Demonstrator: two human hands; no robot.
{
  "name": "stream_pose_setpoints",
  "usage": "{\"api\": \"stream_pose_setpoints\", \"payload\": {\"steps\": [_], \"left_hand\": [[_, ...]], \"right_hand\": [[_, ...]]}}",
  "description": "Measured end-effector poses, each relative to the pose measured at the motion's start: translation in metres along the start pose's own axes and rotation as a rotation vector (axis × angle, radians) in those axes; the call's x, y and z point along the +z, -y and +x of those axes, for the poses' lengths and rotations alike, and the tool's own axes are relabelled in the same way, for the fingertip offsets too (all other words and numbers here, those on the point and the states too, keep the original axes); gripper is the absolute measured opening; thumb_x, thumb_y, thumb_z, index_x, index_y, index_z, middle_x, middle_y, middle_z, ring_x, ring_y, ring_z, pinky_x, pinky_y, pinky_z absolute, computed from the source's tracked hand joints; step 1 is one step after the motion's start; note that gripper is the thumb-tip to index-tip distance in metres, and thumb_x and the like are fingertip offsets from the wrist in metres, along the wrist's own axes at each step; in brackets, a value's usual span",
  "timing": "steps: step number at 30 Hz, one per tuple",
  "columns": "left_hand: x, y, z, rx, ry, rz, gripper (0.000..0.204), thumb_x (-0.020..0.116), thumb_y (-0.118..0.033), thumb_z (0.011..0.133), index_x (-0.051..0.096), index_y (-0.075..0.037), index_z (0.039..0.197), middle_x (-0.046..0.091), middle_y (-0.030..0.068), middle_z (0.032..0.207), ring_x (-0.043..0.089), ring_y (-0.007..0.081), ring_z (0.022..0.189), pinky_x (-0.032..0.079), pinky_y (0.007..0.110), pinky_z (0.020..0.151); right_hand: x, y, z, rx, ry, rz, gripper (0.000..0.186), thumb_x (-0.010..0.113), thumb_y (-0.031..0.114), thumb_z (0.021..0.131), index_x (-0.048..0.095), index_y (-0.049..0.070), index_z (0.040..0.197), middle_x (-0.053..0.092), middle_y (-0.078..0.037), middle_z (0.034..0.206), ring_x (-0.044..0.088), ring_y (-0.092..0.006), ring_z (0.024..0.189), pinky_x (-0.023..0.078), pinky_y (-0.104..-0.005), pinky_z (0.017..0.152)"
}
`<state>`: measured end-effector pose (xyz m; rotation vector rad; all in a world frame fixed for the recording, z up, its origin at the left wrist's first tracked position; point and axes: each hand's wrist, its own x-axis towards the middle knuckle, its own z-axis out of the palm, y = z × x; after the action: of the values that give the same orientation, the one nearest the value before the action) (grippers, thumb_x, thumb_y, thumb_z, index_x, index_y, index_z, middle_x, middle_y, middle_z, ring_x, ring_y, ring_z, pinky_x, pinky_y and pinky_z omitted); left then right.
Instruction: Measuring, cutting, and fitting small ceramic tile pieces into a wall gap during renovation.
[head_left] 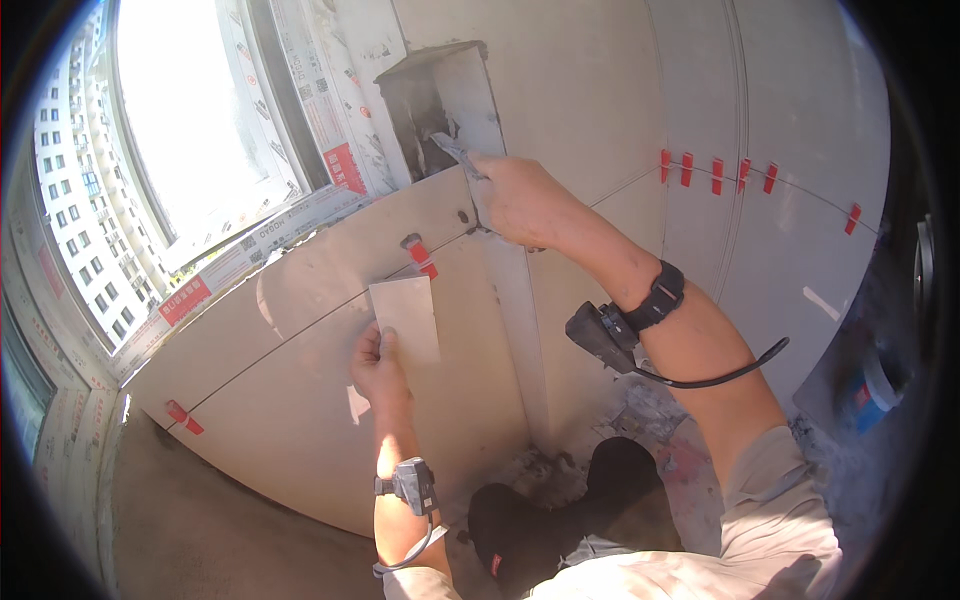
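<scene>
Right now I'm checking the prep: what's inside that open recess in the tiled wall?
Inside the recess: rough grey surface, and the trowel blade held by the right hand. Its deeper part is too shadowed to see.

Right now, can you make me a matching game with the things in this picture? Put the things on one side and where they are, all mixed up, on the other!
Things:
1. small tile piece
2. trowel
3. red clips
4. window

Places:
A. in a row along a tile joint on the wall, to the right
B. held in the left hand
C. upper left, bright, with tall buildings outside
D. held in the right hand, tip in the wall gap

Right pairs: 1-B, 2-D, 3-A, 4-C
</scene>
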<state>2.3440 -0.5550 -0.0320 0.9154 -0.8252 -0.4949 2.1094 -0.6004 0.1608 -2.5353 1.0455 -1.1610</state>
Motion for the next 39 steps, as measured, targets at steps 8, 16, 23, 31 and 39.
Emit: {"api": "stream_pose_setpoints", "payload": {"steps": [8,16,23,31,39], "left_hand": [[-0.002,0.002,-0.002,-0.028,-0.012,-0.113,0.021,0.06,-0.004,0.098,0.063,0.006,0.116,0.071,0.0108,0.105,0.067,0.0133,0.09,0.054,0.027,0.08],[0.0,0.003,0.0,-0.028,0.006,-0.087,0.021,0.059,-0.004,0.098,0.062,0.006,0.117,0.07,0.0118,0.108,0.066,0.0135,0.094,0.053,0.028,0.082],[-0.005,0.008,0.002,-0.021,0.013,-0.108,0.024,0.06,-0.005,0.098,0.061,0.005,0.12,0.07,0.0108,0.106,0.066,0.0135,0.092,0.053,0.028,0.082],[-0.008,0.003,0.003,-0.039,0.051,-0.079,0.023,0.059,-0.004,0.099,0.061,0.005,0.12,0.07,0.0101,0.106,0.066,0.0126,0.091,0.053,0.028,0.083],[0.026,-0.038,-0.01,-0.114,0.136,-0.239,0.024,0.059,-0.003,0.098,0.061,0.007,0.119,0.068,0.0123,0.115,0.064,0.0175,0.102,0.05,0.032,0.094]], "right_hand": [[0.002,-0.013,-0.009,-0.057,-0.032,-0.358,0.053,0.052,0.005,0.09,0.048,0.001,0.143,0.064,-0.031,0.091,0.064,-0.0445,0.082,0.051,-0.0453,0.075],[-0.001,-0.01,-0.02,-0.035,-0.062,-0.185,0.056,0.056,-0.002,0.078,0.054,-0.003,0.134,0.066,-0.029,0.09,0.065,-0.044,0.086,0.052,-0.0492,0.075],[-0.006,-0.003,-0.069,0.113,-0.194,0.224,0.048,0.054,0.002,0.093,0.05,0.0,0.141,0.066,-0.021,0.085,0.064,-0.0276,0.072,0.051,-0.033,0.075],[0.066,-0.162,-0.389,0.507,-0.179,0.16,0.044,0.054,0.015,0.1,0.048,-0.002,0.14,0.064,-0.02,0.089,0.063,-0.0277,0.076,0.051,-0.0386,0.073],[0.191,-0.272,-0.747,1.317,0.623,-0.343,0.036,0.061,0.027,0.085,0.069,-0.003,0.102,0.066,-0.026,0.089,0.065,-0.0442,0.095,0.053,-0.0441,0.087]]}}
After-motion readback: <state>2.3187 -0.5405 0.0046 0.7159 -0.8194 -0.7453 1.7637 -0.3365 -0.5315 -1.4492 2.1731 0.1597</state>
